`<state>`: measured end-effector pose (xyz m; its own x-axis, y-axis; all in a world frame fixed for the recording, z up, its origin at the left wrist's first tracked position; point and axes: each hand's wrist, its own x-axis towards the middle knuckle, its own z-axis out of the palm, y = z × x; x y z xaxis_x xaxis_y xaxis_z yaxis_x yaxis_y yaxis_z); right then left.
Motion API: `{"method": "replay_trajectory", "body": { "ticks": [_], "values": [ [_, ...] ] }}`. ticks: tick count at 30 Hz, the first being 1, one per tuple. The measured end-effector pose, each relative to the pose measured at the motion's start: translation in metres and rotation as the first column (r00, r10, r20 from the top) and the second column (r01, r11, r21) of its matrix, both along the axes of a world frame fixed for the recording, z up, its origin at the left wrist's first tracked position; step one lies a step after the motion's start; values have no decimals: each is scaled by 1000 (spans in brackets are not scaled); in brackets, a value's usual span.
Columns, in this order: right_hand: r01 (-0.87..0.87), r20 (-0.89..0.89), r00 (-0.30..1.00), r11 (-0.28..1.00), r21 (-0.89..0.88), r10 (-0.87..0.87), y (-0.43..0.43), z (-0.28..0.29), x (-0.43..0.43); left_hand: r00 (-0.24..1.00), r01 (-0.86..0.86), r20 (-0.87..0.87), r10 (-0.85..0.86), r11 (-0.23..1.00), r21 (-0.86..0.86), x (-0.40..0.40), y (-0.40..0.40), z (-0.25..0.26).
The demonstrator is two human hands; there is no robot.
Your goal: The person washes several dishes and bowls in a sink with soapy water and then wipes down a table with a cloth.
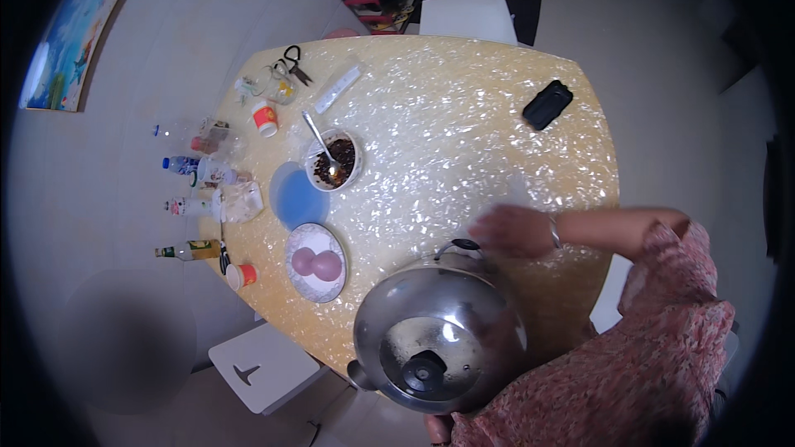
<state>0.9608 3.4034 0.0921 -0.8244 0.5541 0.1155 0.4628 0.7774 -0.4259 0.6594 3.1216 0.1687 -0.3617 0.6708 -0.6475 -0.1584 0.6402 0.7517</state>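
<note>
A large steel pot (pixel 503 316) stands on the table's near edge, its domed lid (pixel 385 304) on top with a glass centre and black knob (pixel 425 370). Blurred, my right hand (pixel 512 231) is over the table beside the pot's black side handle (pixel 466 244); its grip is unclear. Part of my left hand (pixel 440 429) shows at the pot's lower edge, its fingers mostly hidden. Left of the pot, a patterned plate (pixel 315 233) bears two pink round pieces (pixel 326 266). A bowl (pixel 312 177) of dark food holds a metal spoon (pixel 315 130), next to a blue disc (pixel 302 198).
Scissors (pixel 299 74), a glass jug (pixel 282 92), a power strip (pixel 338 88) and paper cups (pixel 266 119) stand or lie at the far left. Several bottles (pixel 202 250) line the wall side. A black tray (pixel 548 105) lies at right; a white stool (pixel 267 366) stands below the table (pixel 435 112).
</note>
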Motion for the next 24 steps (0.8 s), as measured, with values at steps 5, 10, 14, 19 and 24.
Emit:
{"method": "replay_trajectory", "body": {
  "ticks": [5,10,14,19,24],
  "values": [
    [38,4,999,961,-274,-38,-120,33,65,998,52,-51,-47,994,98,33,17,21],
    [192,55,981,931,-310,-184,-83,29,63,998,-29,46,32,998,-58,4,2,-11],
    [455,-11,891,890,25,-454,31,-8,24,994,-71,70,81,988,-133,-19,-16,-25],
    [745,-62,667,664,69,-742,199,-33,-32,980,-170,73,186,968,-187,-41,-37,-49],
    [839,-60,544,541,58,-837,259,-44,-71,956,-271,65,287,945,-180,-73,-75,-88]
  ]
}}
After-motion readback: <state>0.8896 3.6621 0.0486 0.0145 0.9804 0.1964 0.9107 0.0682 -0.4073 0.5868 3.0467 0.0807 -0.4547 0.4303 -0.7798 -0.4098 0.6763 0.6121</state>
